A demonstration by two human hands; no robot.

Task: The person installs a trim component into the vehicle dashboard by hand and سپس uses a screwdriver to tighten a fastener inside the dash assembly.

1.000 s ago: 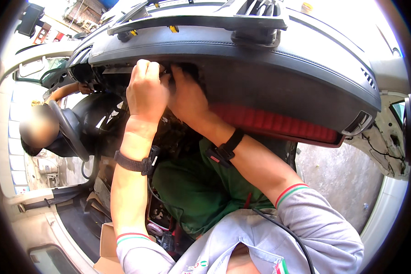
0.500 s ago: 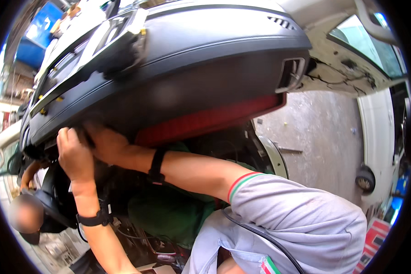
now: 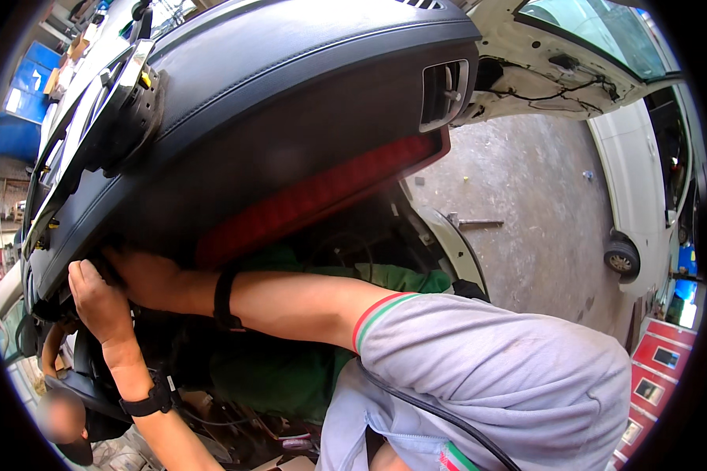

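Note:
A dark dashboard [image 3: 291,102] with a stitched edge spans the upper view, tilted up to the right. My left hand [image 3: 100,308] is at its lower left edge, fingers bent and pressed together; what they hold is hidden. Just beside it, my right hand [image 3: 140,276] reaches into the shadow under the dashboard. Its fingers are dark and hard to make out. Black bands circle both wrists. Above my hands, a dark trim frame [image 3: 122,118] with yellow clips is on the dashboard's left part.
A red panel [image 3: 314,192] runs under the dashboard. Green cloth [image 3: 275,377] lies below my right arm. At lower left is another person [image 3: 59,420], one arm raised toward the dashboard. A metal tool [image 3: 479,224] lies on the concrete floor, near a white car [image 3: 632,173].
The dashboard and both hands now appear lower and further left, as the whole view has shifted. My hands stay at the same part of the dashboard's lower edge.

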